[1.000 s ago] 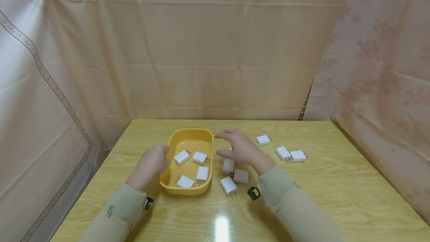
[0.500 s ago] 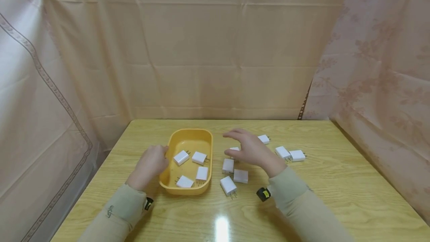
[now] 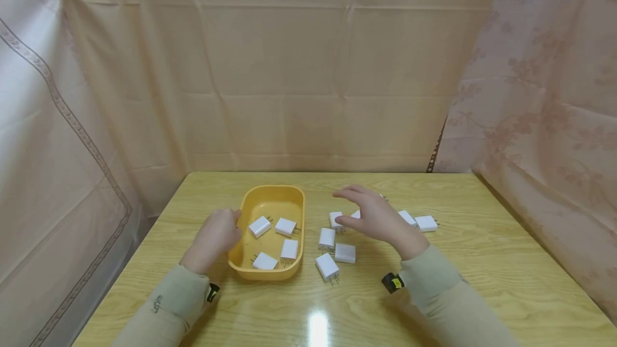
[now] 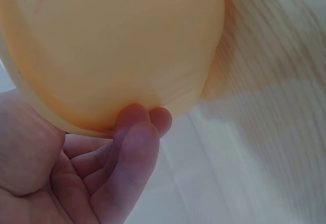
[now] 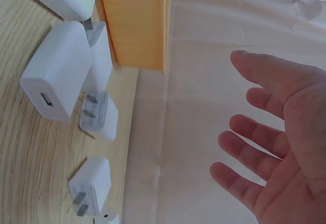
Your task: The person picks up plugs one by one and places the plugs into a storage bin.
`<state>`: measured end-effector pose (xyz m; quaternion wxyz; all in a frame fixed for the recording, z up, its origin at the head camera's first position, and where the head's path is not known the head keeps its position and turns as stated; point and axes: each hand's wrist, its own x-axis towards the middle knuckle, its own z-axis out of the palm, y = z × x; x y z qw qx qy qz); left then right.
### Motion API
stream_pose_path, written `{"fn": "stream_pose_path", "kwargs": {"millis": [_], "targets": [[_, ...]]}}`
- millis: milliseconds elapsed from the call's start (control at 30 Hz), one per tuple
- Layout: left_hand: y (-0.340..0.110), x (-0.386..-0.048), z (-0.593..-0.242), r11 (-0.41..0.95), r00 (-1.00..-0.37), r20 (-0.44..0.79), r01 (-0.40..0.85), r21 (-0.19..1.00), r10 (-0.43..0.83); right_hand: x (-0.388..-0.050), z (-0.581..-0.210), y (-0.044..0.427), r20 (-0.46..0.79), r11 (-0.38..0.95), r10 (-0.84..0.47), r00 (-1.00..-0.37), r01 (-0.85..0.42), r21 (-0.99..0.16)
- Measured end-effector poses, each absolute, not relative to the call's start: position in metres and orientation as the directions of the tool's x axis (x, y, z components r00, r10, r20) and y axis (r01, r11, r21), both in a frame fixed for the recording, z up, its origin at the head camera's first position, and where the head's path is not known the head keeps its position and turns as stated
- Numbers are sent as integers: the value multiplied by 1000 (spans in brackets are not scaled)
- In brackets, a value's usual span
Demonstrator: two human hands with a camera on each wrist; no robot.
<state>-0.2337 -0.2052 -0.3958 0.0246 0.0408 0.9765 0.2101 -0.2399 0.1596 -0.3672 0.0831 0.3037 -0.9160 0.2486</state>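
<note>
The left hand (image 3: 212, 240) grips the left rim of the yellow tub (image 3: 270, 276). Four white chargers (image 3: 260, 226) lie inside the tub. Other chargers (image 3: 327, 267) are scattered on the surface (image 3: 270, 315) to the tub's right, where the right hand (image 3: 378, 219) hovers, loosely spread and holding nothing.

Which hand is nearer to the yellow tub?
The left hand: it grips the left edge of the yellow tub. The right hand is apart from it, off to its right, raised near white plugs.
</note>
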Motion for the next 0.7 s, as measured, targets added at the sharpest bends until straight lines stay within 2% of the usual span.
{"fn": "stream_pose_path", "kwargs": {"millis": [700], "targets": [[-205, -234, -396, 911, -995, -21, 80, 405, 97, -233, -372, 180, 363, 665, -509, -780, -624, -410]]}}
